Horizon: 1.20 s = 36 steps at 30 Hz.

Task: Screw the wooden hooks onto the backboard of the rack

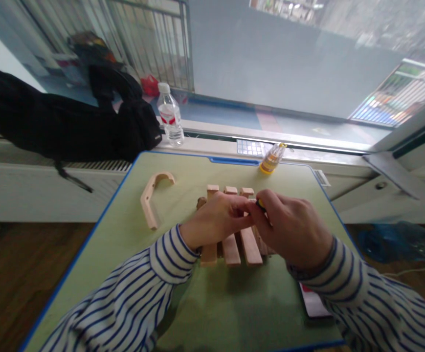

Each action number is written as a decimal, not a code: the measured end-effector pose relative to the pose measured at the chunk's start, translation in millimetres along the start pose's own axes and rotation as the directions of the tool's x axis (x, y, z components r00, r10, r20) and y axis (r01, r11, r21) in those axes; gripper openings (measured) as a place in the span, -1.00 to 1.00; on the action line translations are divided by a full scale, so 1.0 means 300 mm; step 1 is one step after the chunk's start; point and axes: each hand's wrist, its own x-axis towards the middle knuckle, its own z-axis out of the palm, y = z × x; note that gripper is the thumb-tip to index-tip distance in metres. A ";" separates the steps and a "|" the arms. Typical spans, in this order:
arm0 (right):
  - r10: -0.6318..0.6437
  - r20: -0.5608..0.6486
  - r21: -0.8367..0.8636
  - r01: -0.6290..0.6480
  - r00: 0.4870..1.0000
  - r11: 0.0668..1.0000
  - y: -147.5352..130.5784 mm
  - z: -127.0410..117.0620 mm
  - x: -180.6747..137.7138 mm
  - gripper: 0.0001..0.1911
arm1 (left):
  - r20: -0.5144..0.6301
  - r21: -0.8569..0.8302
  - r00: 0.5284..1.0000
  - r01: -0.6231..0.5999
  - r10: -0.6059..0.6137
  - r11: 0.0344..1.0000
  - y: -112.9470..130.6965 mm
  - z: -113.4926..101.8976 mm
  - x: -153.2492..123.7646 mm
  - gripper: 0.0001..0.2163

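Observation:
A small wooden slat assembly (234, 244) of three parallel pale planks lies on the green table (117, 254). My left hand (217, 220) rests over its left side with fingers curled, pinching toward the middle. Closed and touching the left fingertips, my right hand (291, 227) grips a small tool with a black and yellow end (260, 204) above the slats. What the left fingers pinch is hidden.
A curved wooden piece (152, 198) lies to the left on the table. A small yellow-based case of bits (271, 159) stands at the far edge. A water bottle (170, 116) and a black bag (69, 122) sit on the windowsill. A booklet (313, 300) pokes out under my right sleeve.

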 end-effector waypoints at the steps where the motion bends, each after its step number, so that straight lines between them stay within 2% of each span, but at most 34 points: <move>1: 0.027 -0.008 -0.007 -0.028 1.000 1.000 -0.008 0.002 -0.003 -0.74 | 0.014 -0.015 1.000 0.008 -0.008 1.000 0.001 -0.001 0.000 -0.87; 4: 0.079 -0.009 -0.032 -0.079 0.997 0.996 -0.021 0.005 -0.004 -0.74 | 0.034 -0.024 0.999 0.023 -0.022 0.999 0.003 -0.005 0.001 -0.86; 9: 0.094 0.039 -0.062 -0.091 0.995 0.994 -0.015 0.006 0.009 -0.74 | -0.046 0.102 0.999 -0.009 0.014 0.995 0.010 -0.010 0.005 -0.93; 12: 0.082 0.082 -0.095 -0.074 0.993 0.993 -0.002 -0.006 0.017 -0.72 | -0.065 0.112 0.998 0.000 0.007 0.994 0.017 -0.011 0.005 -0.92; 16: 0.013 0.204 -0.094 0.006 0.979 0.996 0.025 -0.050 0.031 -0.71 | -0.047 0.117 0.998 0.044 -0.038 0.992 0.017 -0.007 0.000 -0.84; 18: -0.058 0.257 -0.034 0.069 0.965 0.997 0.042 -0.077 0.040 -0.71 | -0.053 0.128 0.997 0.067 -0.060 0.990 0.016 -0.006 -0.003 -0.79; 22: -0.167 0.282 0.055 0.158 0.945 0.986 0.064 -0.103 0.052 -0.72 | -0.057 0.162 0.997 0.051 -0.042 0.985 0.014 -0.010 -0.003 -0.81; 26: -0.224 0.251 0.065 0.214 0.942 0.975 0.064 -0.081 0.045 -0.70 | -0.028 0.149 1.000 0.005 -0.001 0.989 0.011 -0.013 -0.001 -0.85; 30: -0.232 0.185 0.077 0.221 0.955 0.972 0.058 -0.052 0.026 -0.77 | -0.020 0.140 1.000 -0.008 0.011 0.990 0.011 -0.014 -0.001 -0.85; 36: -0.173 0.161 0.043 0.168 0.972 0.985 0.037 -0.038 0.010 -0.81 | 0.013 0.095 0.999 0.031 -0.032 0.995 0.021 -0.023 -0.006 -0.85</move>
